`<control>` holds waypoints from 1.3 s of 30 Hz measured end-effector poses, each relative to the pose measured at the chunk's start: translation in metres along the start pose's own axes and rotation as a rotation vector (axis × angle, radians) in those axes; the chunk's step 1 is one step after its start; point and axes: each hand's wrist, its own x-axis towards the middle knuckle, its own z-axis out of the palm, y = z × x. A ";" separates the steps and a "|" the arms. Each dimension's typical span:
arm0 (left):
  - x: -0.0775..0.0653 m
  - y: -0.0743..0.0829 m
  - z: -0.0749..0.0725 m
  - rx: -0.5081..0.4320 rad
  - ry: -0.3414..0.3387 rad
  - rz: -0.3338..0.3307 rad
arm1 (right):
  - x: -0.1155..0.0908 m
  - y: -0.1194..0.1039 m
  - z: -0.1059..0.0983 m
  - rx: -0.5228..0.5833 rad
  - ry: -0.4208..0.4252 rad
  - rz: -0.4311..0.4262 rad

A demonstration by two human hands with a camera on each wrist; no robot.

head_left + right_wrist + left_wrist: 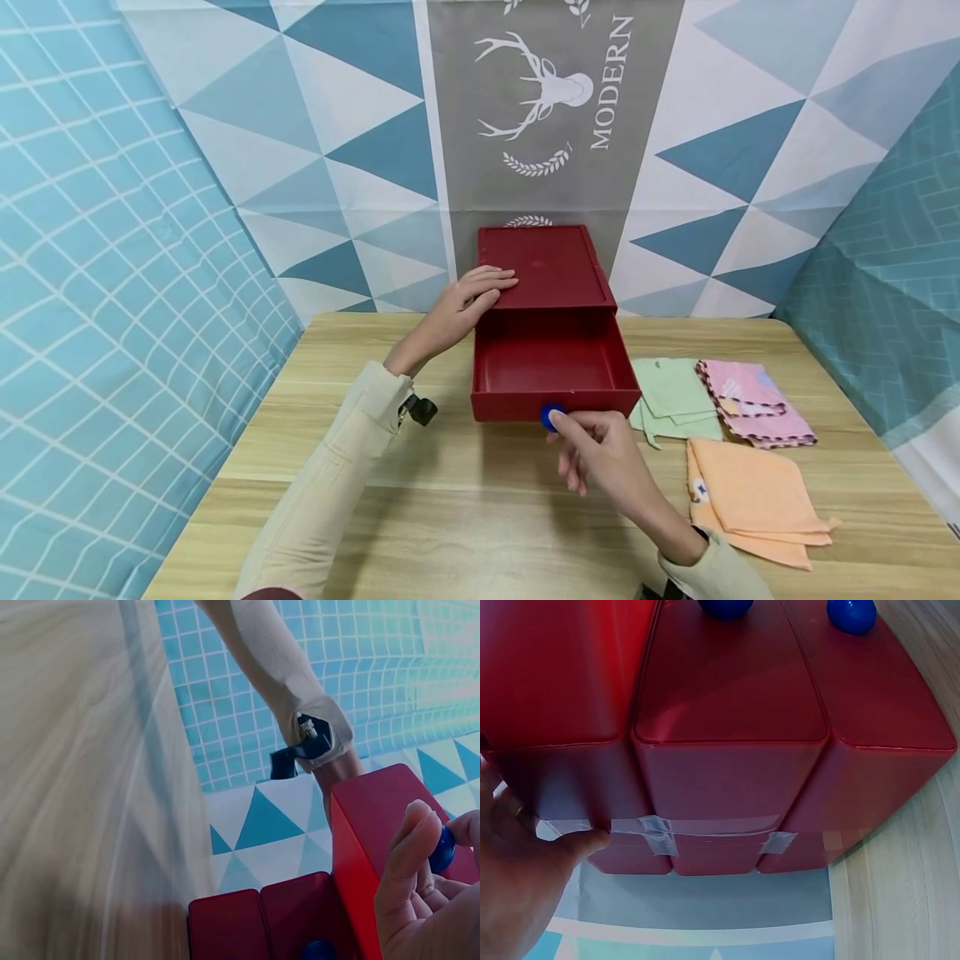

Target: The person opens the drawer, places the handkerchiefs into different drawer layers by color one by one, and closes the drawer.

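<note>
A dark red drawer cabinet [536, 260] stands at the back of the wooden table. Its top drawer [506, 407] is pulled out towards me, and the inside shows bare. My right hand [606, 457] pinches the round blue knob [552, 417] on that drawer's front between thumb and forefinger. On the cabinet's top left edge rests my left hand [465, 305], its fingers extended over the top. The left wrist view shows the thumb [585, 844] against the cabinet's side. Two lower drawers [731, 690], flush with the cabinet, carry blue knobs too.
Right of the cabinet lie a folded green cloth [675, 396], a pink cloth [753, 402] with a checkered border, and an orange cloth [768, 496] nearer me. Patterned fabric [360, 125] hangs behind and beside the table [480, 533].
</note>
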 end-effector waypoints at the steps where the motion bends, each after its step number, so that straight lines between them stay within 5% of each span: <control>1: 0.000 0.000 0.000 0.003 0.001 0.000 | -0.001 0.000 0.001 -0.003 -0.002 -0.001; 25: 0.000 0.000 0.003 0.030 0.022 -0.023 | -0.023 -0.002 -0.003 -0.020 -0.051 0.050; 39: 0.000 -0.001 0.005 0.016 0.034 -0.014 | -0.039 0.008 -0.047 -0.177 -0.090 0.069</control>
